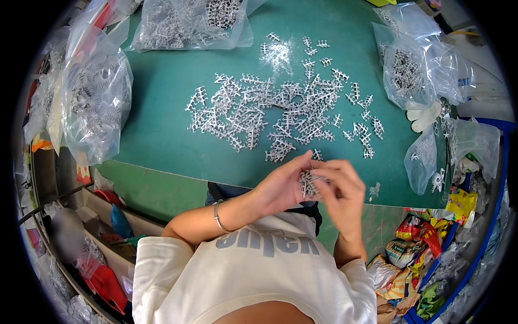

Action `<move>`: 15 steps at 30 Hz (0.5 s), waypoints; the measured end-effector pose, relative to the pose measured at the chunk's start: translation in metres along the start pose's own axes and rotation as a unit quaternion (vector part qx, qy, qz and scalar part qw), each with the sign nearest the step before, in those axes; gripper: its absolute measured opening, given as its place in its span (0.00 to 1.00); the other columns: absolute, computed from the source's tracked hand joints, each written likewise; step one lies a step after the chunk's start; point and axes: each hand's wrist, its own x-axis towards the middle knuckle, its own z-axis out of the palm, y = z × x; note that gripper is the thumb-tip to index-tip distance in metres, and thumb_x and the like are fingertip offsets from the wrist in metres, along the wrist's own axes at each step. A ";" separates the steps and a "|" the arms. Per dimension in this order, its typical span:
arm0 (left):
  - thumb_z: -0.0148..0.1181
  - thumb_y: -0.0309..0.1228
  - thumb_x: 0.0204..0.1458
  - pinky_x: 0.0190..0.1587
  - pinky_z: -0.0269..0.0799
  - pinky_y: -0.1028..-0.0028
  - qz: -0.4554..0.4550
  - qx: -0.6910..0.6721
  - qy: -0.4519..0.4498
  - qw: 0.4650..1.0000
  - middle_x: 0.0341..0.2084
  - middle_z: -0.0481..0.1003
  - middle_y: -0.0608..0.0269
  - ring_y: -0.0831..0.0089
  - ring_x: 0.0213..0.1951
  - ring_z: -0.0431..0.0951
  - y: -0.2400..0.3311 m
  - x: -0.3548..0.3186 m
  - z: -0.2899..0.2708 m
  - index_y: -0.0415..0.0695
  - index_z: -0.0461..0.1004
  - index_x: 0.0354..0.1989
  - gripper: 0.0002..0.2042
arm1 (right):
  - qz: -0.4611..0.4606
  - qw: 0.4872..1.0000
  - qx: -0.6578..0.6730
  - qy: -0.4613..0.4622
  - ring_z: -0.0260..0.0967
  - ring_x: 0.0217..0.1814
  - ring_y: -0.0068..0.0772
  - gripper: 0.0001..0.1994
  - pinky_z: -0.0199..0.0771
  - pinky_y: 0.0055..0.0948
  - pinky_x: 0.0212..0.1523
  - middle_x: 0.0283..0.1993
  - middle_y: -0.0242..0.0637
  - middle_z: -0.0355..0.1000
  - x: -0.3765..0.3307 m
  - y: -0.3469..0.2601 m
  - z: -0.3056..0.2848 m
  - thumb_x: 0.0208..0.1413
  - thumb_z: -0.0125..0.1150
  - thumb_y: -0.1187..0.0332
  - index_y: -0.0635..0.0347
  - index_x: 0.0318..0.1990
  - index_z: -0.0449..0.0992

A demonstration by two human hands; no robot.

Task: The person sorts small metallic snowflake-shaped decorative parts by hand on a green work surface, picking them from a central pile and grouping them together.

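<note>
My left hand (281,186) is closed around a clump of small silver-grey branched metal pieces (307,184), just off the table's near edge. Beside it, my right hand (346,189) has its fingers curled in a pinch against the clump's right side. Whatever sits between those fingertips is too small and hidden to make out. Beyond both hands, a loose pile of the same branched metal pieces (307,110) spreads over the green tabletop (156,108). A few single pieces (361,132) lie to the pile's right, and one (318,155) rests just past my left fingertips.
Clear plastic bags of metal parts stand at the far left (189,24), the left edge (97,102) and the right (404,70). A white glove (423,116) lies by the right bag. Colourful packets (415,237) fill a blue-framed rack at lower right. Bins (94,216) stand lower left.
</note>
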 end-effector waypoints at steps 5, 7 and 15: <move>0.37 0.44 0.60 0.49 0.68 0.63 -0.069 0.025 0.053 0.996 0.45 0.69 0.55 0.64 0.50 0.69 0.003 -0.004 0.004 0.38 0.65 0.49 0.22 | -0.037 0.999 0.006 0.011 0.68 0.32 0.39 0.13 0.69 0.29 0.31 0.36 0.42 0.68 -0.002 -0.008 0.003 0.40 0.62 0.78 0.64 0.38 0.74; 0.38 0.43 0.59 0.47 0.70 0.64 -0.084 -0.002 0.063 0.995 0.44 0.70 0.60 0.68 0.47 0.71 0.000 -0.003 0.002 0.40 0.66 0.47 0.20 | -0.104 0.994 -0.018 -0.001 0.68 0.34 0.40 0.14 0.68 0.30 0.32 0.35 0.41 0.67 -0.003 -0.009 0.006 0.41 0.61 0.76 0.64 0.40 0.74; 0.40 0.40 0.58 0.49 0.68 0.63 -0.039 0.017 0.061 0.997 0.45 0.70 0.62 0.67 0.48 0.70 0.003 -0.008 0.019 0.42 0.65 0.49 0.17 | 0.008 0.997 0.067 -0.046 0.58 0.38 0.27 0.22 0.65 0.26 0.40 0.38 0.36 0.60 -0.007 -0.006 -0.001 0.46 0.52 0.78 0.66 0.52 0.61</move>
